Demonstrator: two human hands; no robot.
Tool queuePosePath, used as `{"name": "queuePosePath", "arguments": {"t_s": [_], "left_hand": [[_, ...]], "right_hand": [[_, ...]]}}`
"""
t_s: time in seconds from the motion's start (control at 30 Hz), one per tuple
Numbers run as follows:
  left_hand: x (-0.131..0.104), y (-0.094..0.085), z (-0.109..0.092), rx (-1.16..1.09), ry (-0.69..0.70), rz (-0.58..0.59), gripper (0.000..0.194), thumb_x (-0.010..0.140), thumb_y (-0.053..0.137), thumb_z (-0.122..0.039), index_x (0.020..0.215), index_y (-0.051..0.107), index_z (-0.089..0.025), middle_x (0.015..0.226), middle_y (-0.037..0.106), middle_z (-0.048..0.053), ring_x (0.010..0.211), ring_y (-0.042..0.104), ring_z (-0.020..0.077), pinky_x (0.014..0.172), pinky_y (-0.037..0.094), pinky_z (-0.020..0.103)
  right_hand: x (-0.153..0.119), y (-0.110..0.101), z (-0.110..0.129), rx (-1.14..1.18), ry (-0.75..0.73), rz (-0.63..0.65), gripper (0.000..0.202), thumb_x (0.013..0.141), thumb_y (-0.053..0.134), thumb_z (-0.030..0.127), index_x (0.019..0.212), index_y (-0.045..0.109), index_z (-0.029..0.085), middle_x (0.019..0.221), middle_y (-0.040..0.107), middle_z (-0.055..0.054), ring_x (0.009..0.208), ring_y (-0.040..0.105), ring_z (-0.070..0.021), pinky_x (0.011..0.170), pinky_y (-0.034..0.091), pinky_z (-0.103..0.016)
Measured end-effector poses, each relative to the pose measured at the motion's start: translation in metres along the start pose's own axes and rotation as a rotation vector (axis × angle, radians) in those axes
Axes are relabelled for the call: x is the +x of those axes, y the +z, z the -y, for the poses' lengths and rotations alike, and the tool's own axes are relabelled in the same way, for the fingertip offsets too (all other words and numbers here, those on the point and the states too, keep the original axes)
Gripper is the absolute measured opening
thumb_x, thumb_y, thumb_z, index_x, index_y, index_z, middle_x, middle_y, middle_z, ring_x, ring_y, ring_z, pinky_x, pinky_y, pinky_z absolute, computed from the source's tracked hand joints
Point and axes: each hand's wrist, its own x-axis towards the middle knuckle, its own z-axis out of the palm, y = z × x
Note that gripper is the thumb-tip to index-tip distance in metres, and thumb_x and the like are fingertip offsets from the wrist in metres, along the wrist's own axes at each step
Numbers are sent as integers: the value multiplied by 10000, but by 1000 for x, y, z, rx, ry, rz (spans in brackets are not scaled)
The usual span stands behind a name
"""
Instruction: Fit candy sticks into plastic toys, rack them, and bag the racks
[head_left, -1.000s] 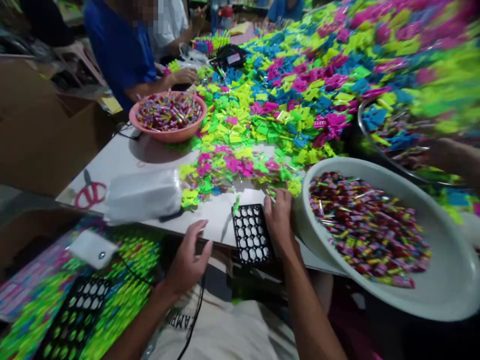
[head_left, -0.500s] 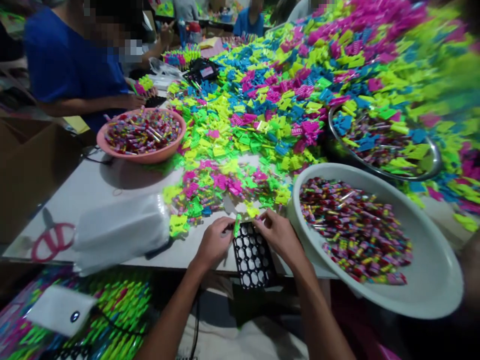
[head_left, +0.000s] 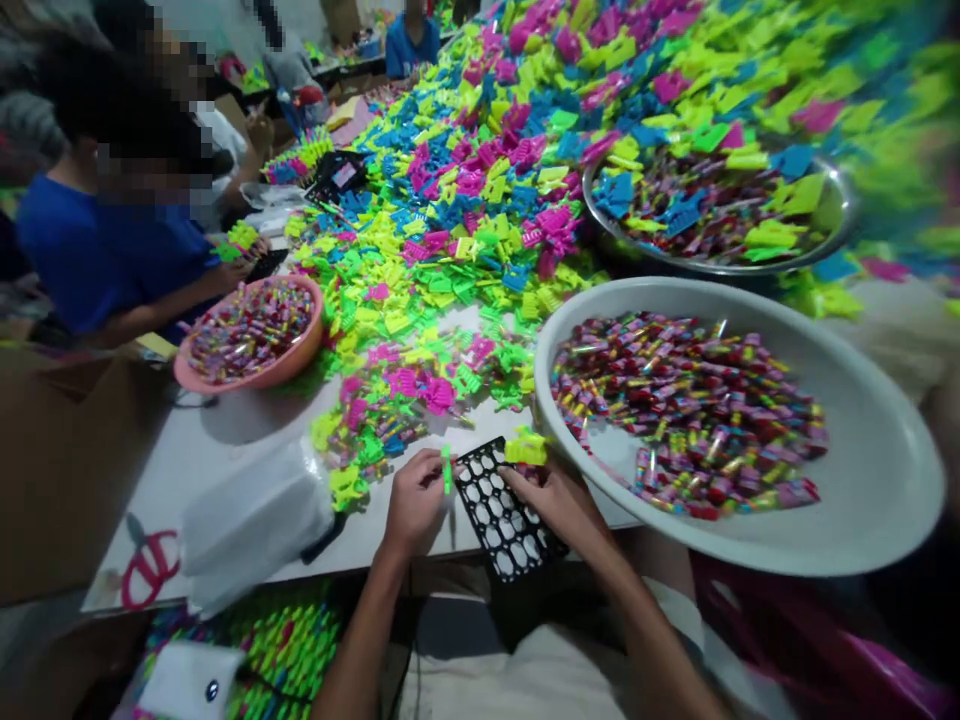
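Note:
My left hand (head_left: pixel 415 505) pinches a bright green plastic piece (head_left: pixel 447 470), held upright beside the left edge of a black grid tray (head_left: pixel 487 503). The tray has rows of openings and lies slanted across the table's front edge. On its other side, my right hand (head_left: pixel 555 500) is closed around a yellow plastic piece (head_left: pixel 526 447), with its thumb over the tray's upper right part. The right fingers are partly hidden behind the yellow piece. Just beyond the hands lies a small heap of pink, green and yellow plastic pieces (head_left: pixel 420 390) with small wrapped tubes.
A big white basin (head_left: pixel 862 500) of wrapped tubes stands close on the right, with a metal bowl (head_left: pixel 844 215) behind. Plastic bags (head_left: pixel 251 520), red scissors (head_left: pixel 154 570) and an orange bowl (head_left: pixel 289 375) are at left. A person in blue (head_left: pixel 67 250) sits beyond.
My right hand has lifted the yellow piece off the table. The tray has turned slantwise, and the green piece is now apart from it. The camera's view has shifted to the right.

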Motion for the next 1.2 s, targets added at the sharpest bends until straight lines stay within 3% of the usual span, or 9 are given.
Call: {"name": "queuePosePath", "arguments": {"t_s": [0.1,0.2,0.37,0.47,0.63,0.77,1.0,1.1,1.2], "left_hand": [[1,1,-6,85,-31,3,142,951,780,-309,942,856,-189,961,804,71,872,762,200,755,601,275],[1,2,-12,153,-70,1,161,952,804,-356,977,863,-208,954,802,65,856,751,202,734,591,283],[2,5,-20,198,-109,-15,247,960,800,-441,908,839,-203,899,765,56,817,716,192,711,565,280],[2,9,-25,215,-122,-37,271,981,775,-453,900,814,-198,879,726,45,782,670,174,705,544,274],[1,14,-28,220,-120,-59,228,986,780,-385,870,784,-189,934,713,50,811,657,163,713,506,264],[0,13,-23,181,-86,-56,240,976,787,-363,819,780,-181,933,713,61,832,657,170,714,498,266],[-2,7,0,80,6,-26,121,936,778,-278,874,813,-181,976,737,77,896,690,193,763,539,278],[-1,7,7,58,30,-21,77,919,755,-219,878,806,-179,1000,739,80,906,704,197,773,545,281],[-2,8,9,41,35,-12,97,937,716,-186,900,806,-185,1019,736,72,895,709,189,791,543,283]], "right_hand": [[4,-7,-5,-112,-116,-88,268,934,758,533,940,782,266,827,775,-88,918,739,-339,873,587,-429],[7,-1,-6,-109,-225,-52,263,1014,705,499,1090,815,272,1000,828,-103,1042,762,-346,969,591,-441],[8,34,-8,79,-356,185,223,1094,552,262,1155,762,218,1054,839,-91,960,806,-258,849,609,-323],[6,47,-12,24,-360,225,194,1065,579,228,1096,769,198,974,834,-99,854,799,-257,742,576,-301],[4,49,-22,-58,-277,180,236,1066,619,312,969,780,169,854,813,-134,740,779,-262,650,508,-293],[8,48,-24,-94,-249,149,339,1091,561,382,989,782,145,873,816,-163,771,792,-279,673,522,-306],[10,40,-16,-170,-326,184,422,1090,513,486,1041,775,159,935,831,-140,852,805,-268,766,570,-302],[8,40,-12,-258,-363,202,399,1085,513,469,974,761,176,881,812,-134,809,783,-269,741,547,-310],[-1,45,-5,-362,-392,203,352,1087,479,409,1033,729,168,919,795,-155,806,756,-278,736,523,-329]]}}
